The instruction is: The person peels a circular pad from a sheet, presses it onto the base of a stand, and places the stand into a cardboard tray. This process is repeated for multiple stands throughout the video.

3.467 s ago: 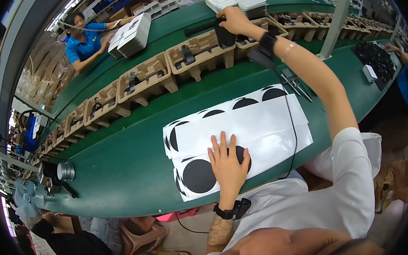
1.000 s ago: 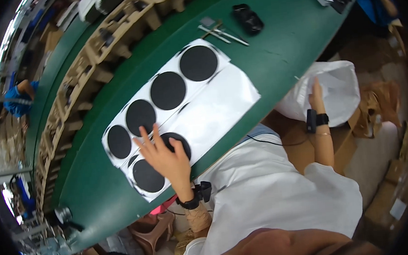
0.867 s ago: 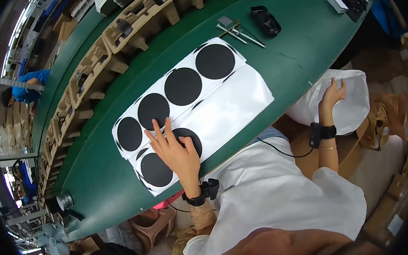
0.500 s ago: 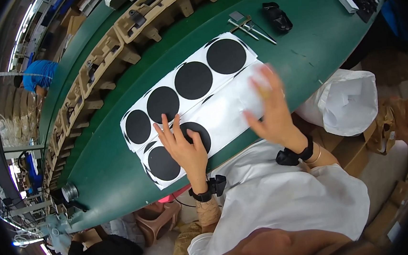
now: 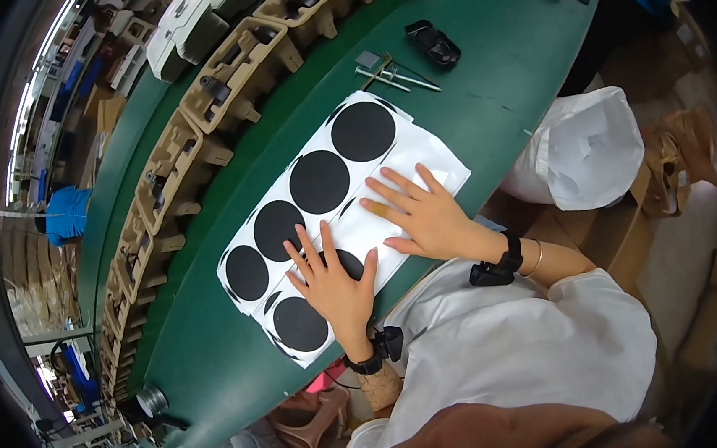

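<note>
White sheets (image 5: 284,185) bearing large black round stickers (image 5: 320,181) lie slantwise on the green table. The half nearest me shows two black discs at its left; its right part is plain white. Fingers spread, my left hand (image 5: 336,297) rests on this near half, its palm partly covering one disc. Further right, my right hand (image 5: 425,219) lies flat with fingers apart on the plain white part. Neither hand grips anything. Each wrist wears a black strap with a small device.
Beyond the sheets lie metal rods (image 5: 397,78) and a black moulded part (image 5: 433,44). Brown pulp trays (image 5: 233,74) with dark parts line a green conveyor. A white bag (image 5: 593,151) stands off the table at right. A metal cylinder (image 5: 151,399) sits at left. Someone in blue is far left.
My right hand has come down and left onto the white part, its blur gone. My left hand stays spread on the sheets. The whole view has shifted with my head.
</note>
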